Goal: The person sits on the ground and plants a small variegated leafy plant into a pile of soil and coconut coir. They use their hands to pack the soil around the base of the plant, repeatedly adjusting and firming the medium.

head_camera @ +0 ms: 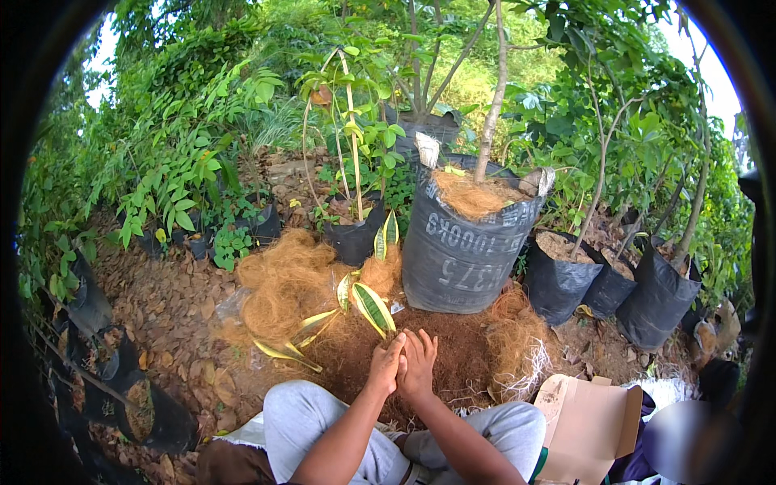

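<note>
My left hand (387, 365) and my right hand (418, 362) are pressed together, palm to palm, over a heap of brown soil-like potting medium (461, 345). Whether anything lies between the palms is hidden. Right at my left fingertips is the lower end of a yellow-edged snake plant leaf (373, 308); I cannot tell if the hand grips it. Further snake plant leaves (291, 351) lie to the left on the heap's edge. Beyond them sits a tangled pile of tan coir fibre (288, 279), with a smaller coir clump (382, 273) beside it.
A large black printed grow bag (464, 260) holding a tree stands just ahead. Smaller black grow bags (561, 282) line the right; others (157, 412) lean at the left. An opened cardboard box (582, 424) lies by my right knee, near more fibre (521, 345). Dry leaves (182, 357) cover the ground.
</note>
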Demonstrator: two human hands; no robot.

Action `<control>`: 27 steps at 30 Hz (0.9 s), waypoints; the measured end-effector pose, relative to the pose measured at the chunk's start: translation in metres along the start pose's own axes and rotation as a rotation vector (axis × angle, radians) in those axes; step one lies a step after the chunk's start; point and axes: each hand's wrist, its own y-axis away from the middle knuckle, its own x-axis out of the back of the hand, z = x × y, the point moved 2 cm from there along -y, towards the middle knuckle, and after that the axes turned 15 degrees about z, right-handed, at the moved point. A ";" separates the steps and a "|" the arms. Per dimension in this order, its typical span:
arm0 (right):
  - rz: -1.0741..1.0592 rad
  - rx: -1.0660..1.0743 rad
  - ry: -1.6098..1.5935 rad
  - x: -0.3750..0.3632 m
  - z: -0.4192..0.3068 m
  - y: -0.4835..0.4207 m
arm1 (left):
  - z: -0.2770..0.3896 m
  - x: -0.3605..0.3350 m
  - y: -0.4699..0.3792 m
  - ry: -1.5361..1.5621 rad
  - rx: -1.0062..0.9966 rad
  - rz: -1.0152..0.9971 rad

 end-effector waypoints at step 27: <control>-1.148 -0.385 0.402 -0.040 0.040 0.083 | 0.022 0.019 -0.026 0.287 0.008 0.225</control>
